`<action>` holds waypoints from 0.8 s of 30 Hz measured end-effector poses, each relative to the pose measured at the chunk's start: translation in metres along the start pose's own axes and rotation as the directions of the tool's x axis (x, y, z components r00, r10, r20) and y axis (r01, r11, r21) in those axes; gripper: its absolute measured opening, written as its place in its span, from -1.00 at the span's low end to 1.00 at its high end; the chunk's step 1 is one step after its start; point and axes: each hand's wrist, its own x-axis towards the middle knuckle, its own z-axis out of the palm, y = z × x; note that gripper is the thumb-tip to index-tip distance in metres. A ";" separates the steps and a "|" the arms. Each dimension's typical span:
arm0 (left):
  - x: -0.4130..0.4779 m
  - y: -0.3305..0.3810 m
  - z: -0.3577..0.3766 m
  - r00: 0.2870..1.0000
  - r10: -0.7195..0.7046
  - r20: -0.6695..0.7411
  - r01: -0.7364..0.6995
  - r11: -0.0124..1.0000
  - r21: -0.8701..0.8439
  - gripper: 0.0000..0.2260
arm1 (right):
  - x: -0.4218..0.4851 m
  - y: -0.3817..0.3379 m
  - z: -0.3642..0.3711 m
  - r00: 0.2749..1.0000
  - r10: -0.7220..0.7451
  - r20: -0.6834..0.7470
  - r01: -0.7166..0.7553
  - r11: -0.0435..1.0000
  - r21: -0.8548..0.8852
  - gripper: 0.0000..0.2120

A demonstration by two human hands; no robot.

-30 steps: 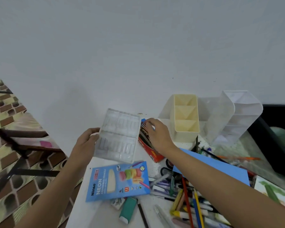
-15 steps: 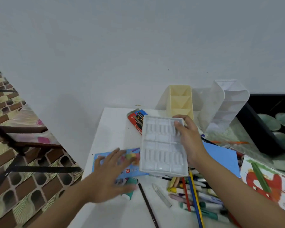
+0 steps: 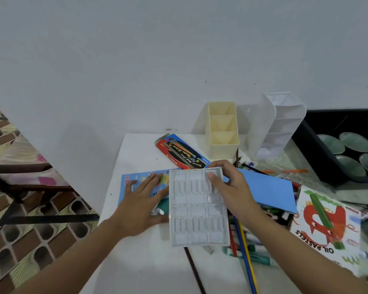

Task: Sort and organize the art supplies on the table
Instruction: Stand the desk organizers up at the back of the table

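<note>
Right hand (image 3: pixel 232 192) clamped on white plastic tray (image 3: pixel 197 219) at its far right corner: thumb on top, fingers curled over the far edge. Tray is mid-surface (image 3: pixel 136 262), lying over a heap of pens and pencils (image 3: pixel 249 251); resting or lifted, cannot tell. Left hand (image 3: pixel 140 206) flat, fingers straight and spread, pressing on blue pencil box (image 3: pixel 136 179) just left of the tray. Brush pack (image 3: pixel 182 152) lies beyond the tray, blue sheet (image 3: pixel 268 189) to its right. Cream organiser (image 3: pixel 222 132) and clear organiser (image 3: pixel 278 126) stand at the wall. Oil pastels box (image 3: pixel 327 225) far right.
</note>
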 end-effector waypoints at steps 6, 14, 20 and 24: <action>0.028 -0.013 -0.015 0.998 0.004 0.063 0.005 0.990 -0.138 -0.30 | -0.012 0.006 0.008 0.994 0.050 0.096 -0.049 0.999 -0.012 -0.95; 0.048 -0.035 -0.034 0.995 -0.087 -0.052 0.061 0.922 -0.381 -0.43 | -0.032 0.015 0.049 0.963 0.022 0.270 0.002 0.996 -0.091 -0.97; 0.005 -0.007 -0.069 0.982 -0.042 -0.186 -0.091 0.754 -0.651 -0.77 | -0.037 0.022 0.064 0.945 -0.026 0.326 0.106 0.967 -0.231 -0.95; -0.027 -0.005 -0.054 0.977 0.133 -0.168 -0.203 0.827 -0.525 -0.72 | -0.040 0.027 0.065 0.938 -0.092 0.333 0.213 0.913 -0.347 -0.85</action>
